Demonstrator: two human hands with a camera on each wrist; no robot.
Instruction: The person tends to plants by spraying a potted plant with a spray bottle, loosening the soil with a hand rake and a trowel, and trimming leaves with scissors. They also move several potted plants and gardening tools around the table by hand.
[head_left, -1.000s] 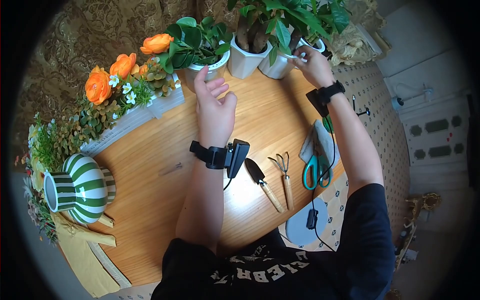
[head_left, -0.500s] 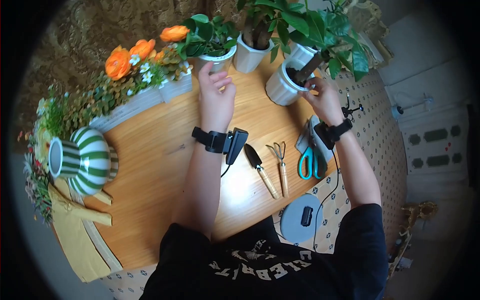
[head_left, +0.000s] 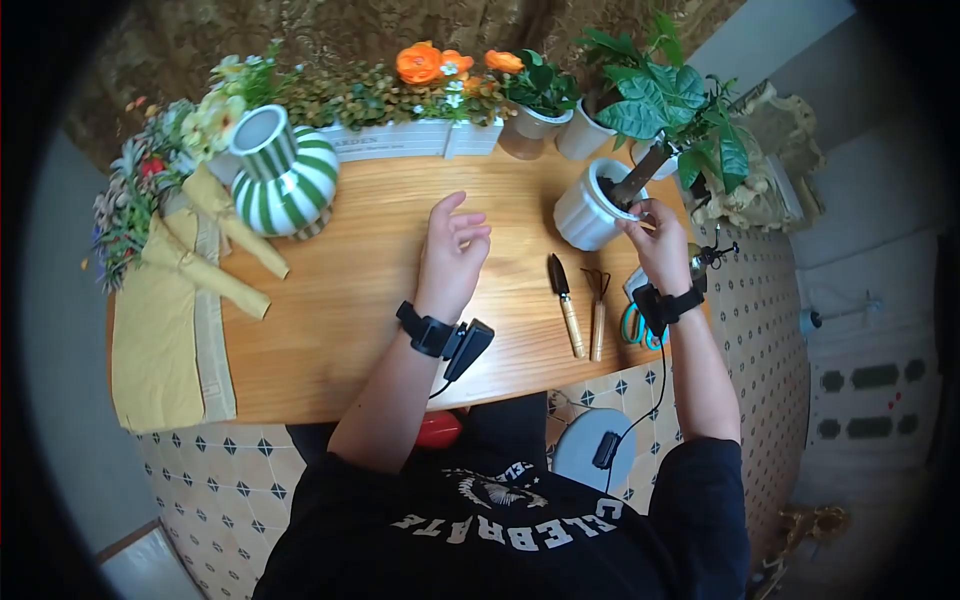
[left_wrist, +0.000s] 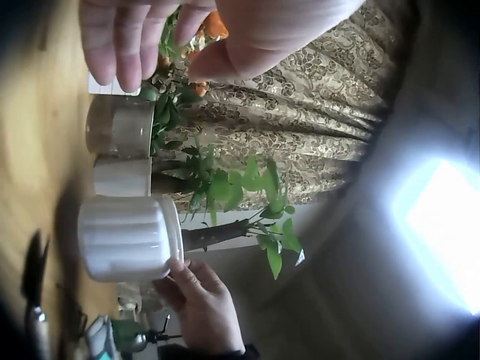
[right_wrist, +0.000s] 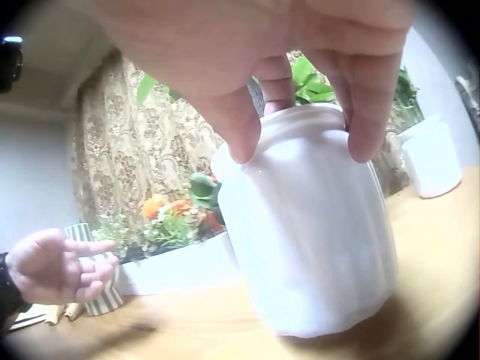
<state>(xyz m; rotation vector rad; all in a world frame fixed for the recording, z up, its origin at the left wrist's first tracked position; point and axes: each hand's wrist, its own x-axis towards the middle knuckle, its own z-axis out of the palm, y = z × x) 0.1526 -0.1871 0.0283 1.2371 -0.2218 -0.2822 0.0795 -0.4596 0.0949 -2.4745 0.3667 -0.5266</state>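
My right hand (head_left: 660, 245) grips the rim of a white fluted plant pot (head_left: 583, 212) at the right of the table. A thick-stemmed plant with broad green leaves (head_left: 660, 100) grows from dark soil in it. In the right wrist view, thumb and fingers straddle the rim of the pot (right_wrist: 315, 232), with its base at or close over the wood. My left hand (head_left: 452, 258) hovers above the middle of the table, fingers loosely bent, holding nothing. From the left wrist view, the pot (left_wrist: 124, 238) stands beyond that hand's fingers.
A trowel (head_left: 564, 300) and a hand rake (head_left: 598, 315) lie in front of the pot, with teal-handled scissors (head_left: 632, 326) to their right. Along the back stand more potted plants (head_left: 540, 120) and a white flower box (head_left: 400, 142). A striped vase (head_left: 285, 185) and yellow cloth (head_left: 165, 340) are left.
My right hand has brought the white pot from the back row towards the front right of the table. The left hand stays raised and empty; the head view has turned.
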